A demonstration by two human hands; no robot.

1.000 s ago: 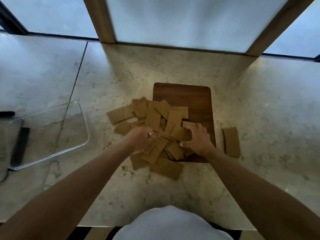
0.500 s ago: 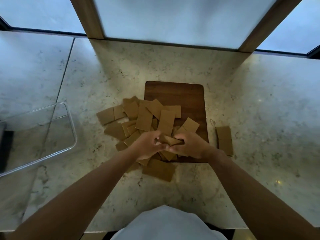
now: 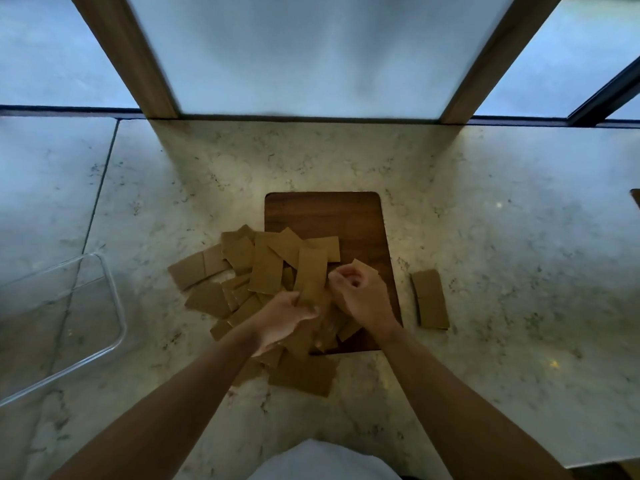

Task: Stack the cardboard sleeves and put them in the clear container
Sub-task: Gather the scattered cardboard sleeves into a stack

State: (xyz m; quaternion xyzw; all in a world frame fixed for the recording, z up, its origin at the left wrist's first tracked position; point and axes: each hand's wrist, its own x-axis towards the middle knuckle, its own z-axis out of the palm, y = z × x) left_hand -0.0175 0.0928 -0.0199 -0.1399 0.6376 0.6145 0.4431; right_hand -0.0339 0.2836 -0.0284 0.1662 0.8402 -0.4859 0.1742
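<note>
Head view: the left hand [image 3: 287, 318] pinches one upright cardboard sleeve [image 3: 311, 275] above the scattered pile [image 3: 249, 271] on the wooden board [image 3: 323, 214]. The right hand [image 3: 360, 296] is curled, seemingly around another piece, though blur hides it. Better to square edges before carrying them to the clear container [image 3: 114, 306] at left.

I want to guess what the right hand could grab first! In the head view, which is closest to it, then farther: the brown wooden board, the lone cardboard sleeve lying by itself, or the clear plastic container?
1. Brown wooden board: directly beneath the right hand.
2. Lone cardboard sleeve: to its right, on the counter.
3. Clear plastic container: far left, beyond the pile.
</note>
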